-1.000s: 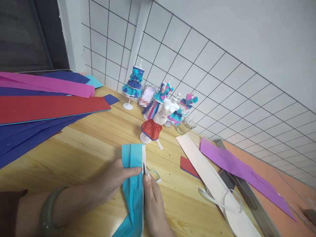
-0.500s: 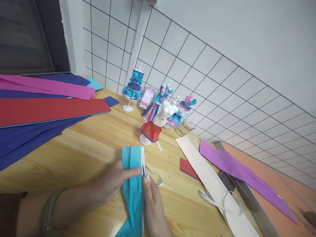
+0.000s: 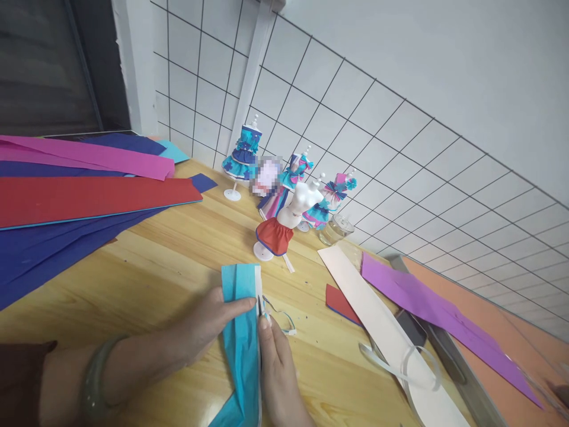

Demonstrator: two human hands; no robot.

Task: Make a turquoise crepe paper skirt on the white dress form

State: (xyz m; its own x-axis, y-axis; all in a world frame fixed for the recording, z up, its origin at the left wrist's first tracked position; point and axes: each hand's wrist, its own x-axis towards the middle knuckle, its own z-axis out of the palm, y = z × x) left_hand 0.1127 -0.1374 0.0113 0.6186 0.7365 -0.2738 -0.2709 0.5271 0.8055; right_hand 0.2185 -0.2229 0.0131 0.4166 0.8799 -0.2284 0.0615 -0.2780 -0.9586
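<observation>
"Left hand (image 3: 207, 325)?"
"One, pinching a turquoise strip (image 3: 240, 341), thumb on top, fingers behind."
"Right hand (image 3: 279, 370)?"
"One, curled at the strip's white edge, beside a dark pointed blade (image 3: 260, 305). Hold partly hidden; cannot tell on what."
"Strip, location?"
"Over the wooden table (image 3: 164, 255), before the red-skirted mannequin (image 3: 274, 236)."
</observation>
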